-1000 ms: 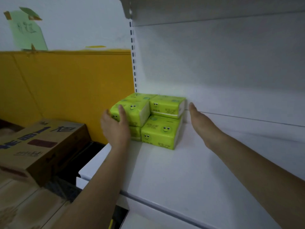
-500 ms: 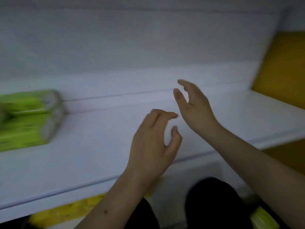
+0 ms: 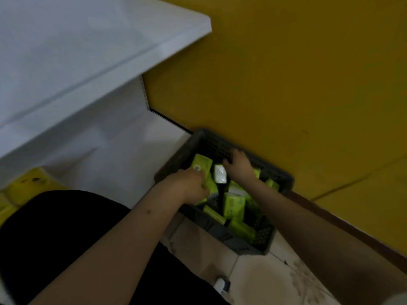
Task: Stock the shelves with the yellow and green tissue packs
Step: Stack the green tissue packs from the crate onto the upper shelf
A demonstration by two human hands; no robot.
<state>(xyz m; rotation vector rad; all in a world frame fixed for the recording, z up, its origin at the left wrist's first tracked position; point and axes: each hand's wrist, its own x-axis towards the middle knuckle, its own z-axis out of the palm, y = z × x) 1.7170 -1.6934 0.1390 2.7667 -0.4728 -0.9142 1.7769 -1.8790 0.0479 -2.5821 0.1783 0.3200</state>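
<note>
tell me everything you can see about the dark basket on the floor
The basket is a dark grey crate that looks like plastic, with perforated, mesh-like walls and an open top. It sits upright on the tiled floor, its far side against the yellow wall, right of the white shelf unit. Green tissue packs lie jumbled inside. Both hands reach in: the left hand on a pack, the right hand near the far wall.

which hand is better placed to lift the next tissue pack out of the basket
Probably left. The left hand already sits on a green tissue pack at the near-left of the dark basket. The right hand reaches deeper toward the far wall; its grasp is unclear.
</note>
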